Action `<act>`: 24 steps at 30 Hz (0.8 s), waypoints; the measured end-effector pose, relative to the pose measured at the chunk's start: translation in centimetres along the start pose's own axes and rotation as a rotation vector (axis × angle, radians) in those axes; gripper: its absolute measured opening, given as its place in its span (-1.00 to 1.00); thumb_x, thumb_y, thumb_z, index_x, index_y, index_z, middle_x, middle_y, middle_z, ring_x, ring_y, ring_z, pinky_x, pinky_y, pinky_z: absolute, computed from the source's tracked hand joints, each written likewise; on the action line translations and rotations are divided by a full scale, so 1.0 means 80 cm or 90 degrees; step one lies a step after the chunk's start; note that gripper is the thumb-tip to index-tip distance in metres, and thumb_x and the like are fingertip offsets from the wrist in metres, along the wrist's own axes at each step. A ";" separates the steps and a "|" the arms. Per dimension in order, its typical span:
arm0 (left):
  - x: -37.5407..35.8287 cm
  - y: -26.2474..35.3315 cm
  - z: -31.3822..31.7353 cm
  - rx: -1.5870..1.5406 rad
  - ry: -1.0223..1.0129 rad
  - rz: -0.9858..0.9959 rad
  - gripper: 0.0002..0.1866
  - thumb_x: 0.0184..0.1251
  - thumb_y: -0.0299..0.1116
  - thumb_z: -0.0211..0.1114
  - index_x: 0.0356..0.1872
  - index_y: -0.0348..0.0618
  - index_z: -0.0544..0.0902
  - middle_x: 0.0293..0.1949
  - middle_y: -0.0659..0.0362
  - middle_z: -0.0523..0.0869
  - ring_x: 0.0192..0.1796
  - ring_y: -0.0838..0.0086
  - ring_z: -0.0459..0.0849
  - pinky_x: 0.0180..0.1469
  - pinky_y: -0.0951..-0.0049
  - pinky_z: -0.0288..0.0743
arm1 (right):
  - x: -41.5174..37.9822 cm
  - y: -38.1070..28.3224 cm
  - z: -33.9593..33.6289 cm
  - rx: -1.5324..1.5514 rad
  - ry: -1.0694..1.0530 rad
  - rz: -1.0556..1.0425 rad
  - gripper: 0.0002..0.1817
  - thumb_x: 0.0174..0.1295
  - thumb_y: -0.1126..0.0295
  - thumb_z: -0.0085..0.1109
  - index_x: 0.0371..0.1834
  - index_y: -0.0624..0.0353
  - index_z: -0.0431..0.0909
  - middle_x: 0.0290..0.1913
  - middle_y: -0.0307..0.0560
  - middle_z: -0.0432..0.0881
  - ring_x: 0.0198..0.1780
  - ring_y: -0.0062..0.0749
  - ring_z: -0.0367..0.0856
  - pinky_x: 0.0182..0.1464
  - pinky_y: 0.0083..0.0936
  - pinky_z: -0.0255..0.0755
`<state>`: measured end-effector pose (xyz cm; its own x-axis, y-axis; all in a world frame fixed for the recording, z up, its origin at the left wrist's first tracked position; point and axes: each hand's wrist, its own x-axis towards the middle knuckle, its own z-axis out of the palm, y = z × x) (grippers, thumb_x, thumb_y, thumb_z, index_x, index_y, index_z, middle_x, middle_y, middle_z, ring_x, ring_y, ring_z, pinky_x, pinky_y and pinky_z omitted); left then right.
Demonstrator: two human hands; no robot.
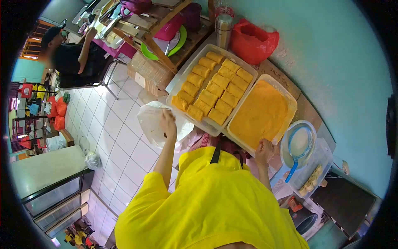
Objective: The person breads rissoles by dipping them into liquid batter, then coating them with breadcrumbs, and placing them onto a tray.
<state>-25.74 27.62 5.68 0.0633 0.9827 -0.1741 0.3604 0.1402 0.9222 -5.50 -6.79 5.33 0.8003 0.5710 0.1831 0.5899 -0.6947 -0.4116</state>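
Observation:
My left hand (168,123) is over a whitish translucent plastic bag (148,124), left of the trays. Its fingers are curled, and I cannot make out what, if anything, is in them. My right hand (264,152) is closed at the near corner of a plastic tub (241,141) of orange crumbs (261,114), its fingers bent at the rim. Beside the tub, a larger clear tray (170,98) holds several rows of crumb-coated rolls (214,88). On the right stands a white bucket (286,155) with a blue-handled strainer (295,159) across it.
A red plastic bag (253,41) and a bottle (224,31) stand against the wall. A clear box (327,155) with pale rolls is at right. Cardboard (151,70) and a wooden rack (166,58) lie beyond the tray. Another person (76,58) sits at far left.

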 end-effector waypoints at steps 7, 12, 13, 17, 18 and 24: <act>-0.035 -0.199 0.048 0.197 -0.541 -0.239 -0.77 0.28 -0.27 0.13 -0.28 -0.22 0.64 -0.50 0.10 0.66 -0.43 0.36 0.63 -0.27 0.39 0.51 | 0.011 -0.017 -0.010 -0.015 -0.009 0.001 -0.82 -0.01 0.51 -0.03 -0.30 0.16 0.48 -0.34 -0.04 0.49 -0.20 -0.09 0.46 -0.14 -0.19 0.22; -0.006 -0.272 0.117 0.454 -0.592 0.220 -0.70 0.23 -0.47 0.12 -0.01 -0.31 0.50 -0.14 -0.08 0.64 -0.07 0.03 0.58 0.01 0.26 0.46 | 0.026 -0.016 -0.018 -0.045 -0.143 0.021 -0.75 -0.03 0.50 0.00 -0.22 0.20 0.47 -0.21 0.05 0.43 -0.09 -0.02 0.40 -0.05 -0.17 0.22; -0.003 -0.273 0.121 0.471 -0.585 0.201 -0.70 0.23 -0.47 0.12 -0.01 -0.31 0.50 -0.14 -0.08 0.64 -0.07 0.02 0.58 0.01 0.26 0.46 | 0.035 -0.023 -0.026 -0.037 -0.182 0.034 -0.68 -0.01 0.50 0.04 -0.11 0.22 0.44 -0.10 0.14 0.38 -0.01 0.05 0.37 0.05 -0.13 0.23; 0.007 -0.283 0.130 0.509 -0.563 0.186 -0.70 0.24 -0.46 0.12 -0.01 -0.31 0.50 -0.14 -0.09 0.64 -0.07 0.01 0.58 0.01 0.25 0.45 | 0.088 -0.011 -0.028 -0.043 -0.133 0.051 -0.48 0.09 0.48 0.06 0.19 0.27 0.30 0.09 0.29 0.33 0.12 0.20 0.31 0.20 -0.05 0.18; 0.010 -0.286 0.132 0.513 -0.554 0.187 -0.70 0.24 -0.46 0.12 -0.01 -0.31 0.50 -0.14 -0.09 0.64 -0.07 0.01 0.57 0.01 0.25 0.45 | 0.103 0.005 -0.023 -0.041 -0.119 0.049 -0.43 0.12 0.47 0.07 0.26 0.27 0.24 0.15 0.34 0.30 0.18 0.23 0.28 0.26 -0.05 0.16; 0.011 -0.302 0.126 0.517 -0.541 0.177 -0.71 0.25 -0.45 0.12 -0.01 -0.30 0.50 -0.14 -0.10 0.63 -0.06 -0.01 0.57 0.01 0.23 0.45 | 0.139 0.051 0.035 -0.213 -0.119 0.090 -0.41 0.17 0.44 0.08 0.28 0.35 0.18 0.13 0.31 0.33 0.20 0.23 0.29 0.25 -0.12 0.21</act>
<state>-25.04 23.86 -20.22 0.7133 0.5315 -0.4568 0.6980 -0.4800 0.5314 5.53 -2.03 3.23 0.8610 0.5076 -0.0327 0.5023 -0.8586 -0.1023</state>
